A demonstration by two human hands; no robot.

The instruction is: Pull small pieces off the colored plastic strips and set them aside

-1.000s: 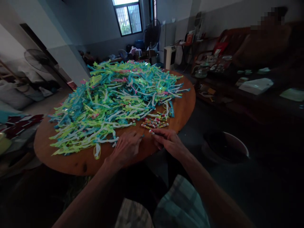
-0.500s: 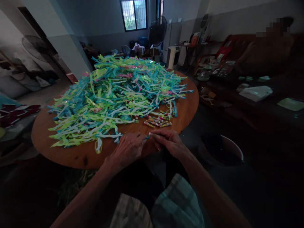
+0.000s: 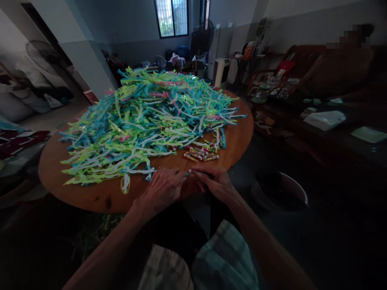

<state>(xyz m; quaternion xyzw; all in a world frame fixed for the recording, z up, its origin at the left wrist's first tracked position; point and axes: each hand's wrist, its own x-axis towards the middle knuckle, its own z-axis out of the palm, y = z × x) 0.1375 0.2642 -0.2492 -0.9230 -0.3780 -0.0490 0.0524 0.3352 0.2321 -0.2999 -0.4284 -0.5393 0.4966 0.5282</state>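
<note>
1) Left hand point(image 3: 165, 183), knuckles up, aimed at two o'clock, pinches a small piece point(image 3: 190, 172) by its blue end
2) Right hand point(image 3: 214, 182), aimed at ten o'clock, pinches its white end
3) Printed sticks point(image 3: 198, 152) lie at one o'clock from it

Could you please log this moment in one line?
left hand: holds blue piece; right hand: pinches white-tipped piece; table: strip heap, patterned sticks

A round wooden counter point(image 3: 237, 135) is marked by dark spots point(image 3: 108, 202) near its front edge. Most of its top is covered by a heaped pile of ribbons point(image 3: 145, 117) in green, blue, white and pink. Small patterned tubes point(image 3: 199, 152) are grouped at the pile's front right.
</note>
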